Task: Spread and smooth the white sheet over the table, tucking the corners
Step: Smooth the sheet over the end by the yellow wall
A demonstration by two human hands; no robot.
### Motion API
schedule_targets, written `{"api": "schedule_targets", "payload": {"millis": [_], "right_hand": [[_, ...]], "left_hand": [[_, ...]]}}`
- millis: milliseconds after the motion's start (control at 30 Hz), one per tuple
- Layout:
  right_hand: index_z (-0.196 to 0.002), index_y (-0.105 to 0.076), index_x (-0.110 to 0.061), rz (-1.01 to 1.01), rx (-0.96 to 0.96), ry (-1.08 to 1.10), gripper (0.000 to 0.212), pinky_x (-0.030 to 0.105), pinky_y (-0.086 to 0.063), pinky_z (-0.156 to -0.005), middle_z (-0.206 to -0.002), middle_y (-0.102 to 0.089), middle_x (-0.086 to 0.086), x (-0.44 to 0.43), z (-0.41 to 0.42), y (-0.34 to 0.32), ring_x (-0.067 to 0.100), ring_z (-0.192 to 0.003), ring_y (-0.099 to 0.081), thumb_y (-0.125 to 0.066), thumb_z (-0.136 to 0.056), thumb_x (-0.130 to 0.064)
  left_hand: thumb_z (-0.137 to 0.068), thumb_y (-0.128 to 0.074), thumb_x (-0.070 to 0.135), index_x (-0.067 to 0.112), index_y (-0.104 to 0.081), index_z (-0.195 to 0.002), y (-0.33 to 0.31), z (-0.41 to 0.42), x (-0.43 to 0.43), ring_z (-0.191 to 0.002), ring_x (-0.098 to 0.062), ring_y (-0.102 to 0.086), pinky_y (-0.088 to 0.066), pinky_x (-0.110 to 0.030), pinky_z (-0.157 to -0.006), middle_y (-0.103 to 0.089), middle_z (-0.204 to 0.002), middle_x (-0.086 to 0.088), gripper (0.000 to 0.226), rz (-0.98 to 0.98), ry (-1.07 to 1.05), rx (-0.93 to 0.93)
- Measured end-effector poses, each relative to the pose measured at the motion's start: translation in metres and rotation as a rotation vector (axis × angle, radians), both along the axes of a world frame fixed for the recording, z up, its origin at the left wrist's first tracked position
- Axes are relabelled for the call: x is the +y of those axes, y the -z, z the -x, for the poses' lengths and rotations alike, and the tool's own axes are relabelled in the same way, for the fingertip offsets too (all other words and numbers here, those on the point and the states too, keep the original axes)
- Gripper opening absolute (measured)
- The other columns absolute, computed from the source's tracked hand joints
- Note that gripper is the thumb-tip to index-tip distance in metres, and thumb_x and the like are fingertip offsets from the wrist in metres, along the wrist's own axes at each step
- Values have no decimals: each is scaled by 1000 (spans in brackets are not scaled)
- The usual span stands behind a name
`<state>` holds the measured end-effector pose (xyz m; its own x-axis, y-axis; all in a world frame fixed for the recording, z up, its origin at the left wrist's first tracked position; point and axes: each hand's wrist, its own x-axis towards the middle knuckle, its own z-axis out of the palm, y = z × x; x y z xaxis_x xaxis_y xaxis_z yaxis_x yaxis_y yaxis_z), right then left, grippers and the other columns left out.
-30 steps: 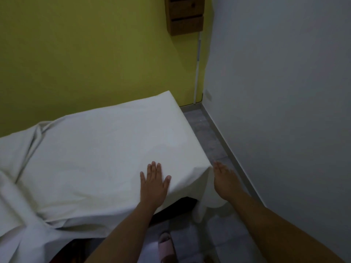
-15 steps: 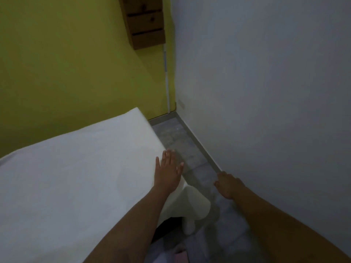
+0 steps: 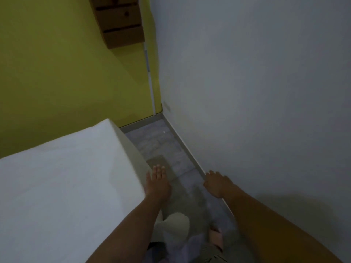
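Yellow wall [image 3: 57, 73] behind, the white sheet [image 3: 66, 186] lies flat just left of our left hand [image 3: 157, 184] — fingers straight, together — nearer its untucked corner [image 3: 176, 224] than our empty, loosely curled right hand [image 3: 216, 184].

Left, bottom edges cut off sheet [image 3: 57, 186]. Top edge crops wall drawers [image 3: 121, 21]. Blurred slipper [image 3: 215, 238]. Under sheet, table hidden.

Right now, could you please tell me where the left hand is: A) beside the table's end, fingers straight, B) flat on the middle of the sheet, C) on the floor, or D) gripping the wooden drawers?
A: the left hand is alongside the draped end of the white sheet, fingers straight, off its top surface.
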<state>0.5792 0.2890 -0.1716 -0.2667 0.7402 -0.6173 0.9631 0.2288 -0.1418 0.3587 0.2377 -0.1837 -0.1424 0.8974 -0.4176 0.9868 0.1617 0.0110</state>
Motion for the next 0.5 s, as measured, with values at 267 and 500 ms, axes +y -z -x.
{"api": "schedule_targets", "payload": {"millis": [267,500], "right_hand": [[-150,-18,-11,59,-22,-254,57,48,-19,-116,-159,-14,9,105,4,2,30,-144,-20,-25,-102,-40],[-152,-13,-11,78,-39,-434,58,49,-15,-117,-160,-10,8,178,45,6,30,-146,-15,-23,-102,-41]], "left_hand": [[-101,-24,30,5,4,-151,15,-22,48,-147,-27,8,4,-50,-117,8,-160,-14,62,116,-271,-56],[-102,-23,29,6,3,-151,8,-16,100,-148,-25,7,3,-49,-118,7,-160,-13,61,153,-396,-63]]}}
